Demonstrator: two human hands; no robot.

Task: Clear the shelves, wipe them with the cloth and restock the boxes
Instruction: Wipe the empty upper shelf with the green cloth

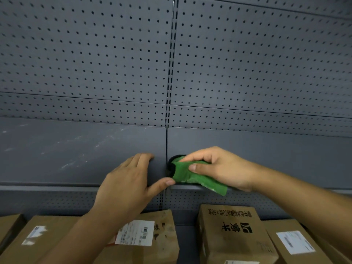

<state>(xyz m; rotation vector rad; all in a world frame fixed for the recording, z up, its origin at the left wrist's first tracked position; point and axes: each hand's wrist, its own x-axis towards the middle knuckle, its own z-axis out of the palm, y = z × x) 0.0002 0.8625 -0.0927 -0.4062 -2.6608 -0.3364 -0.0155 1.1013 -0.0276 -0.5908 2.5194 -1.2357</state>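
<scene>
Up on the grey shelf [76, 153], the right hand [219, 166] pinches a green cloth [192, 176] between thumb and fingers right at the panel seam, while the left hand [125, 183] rests flat beside it, fingers straight — boxes [230, 237] sit on the shelf below.

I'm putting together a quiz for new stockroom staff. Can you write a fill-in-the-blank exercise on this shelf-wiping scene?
1. The right hand holds a ____ cloth.
2. The left hand rests on the shelf and holds ____.
3. The cardboard boxes sit ____ that shelf.

Missing words: green; nothing; below.
</scene>
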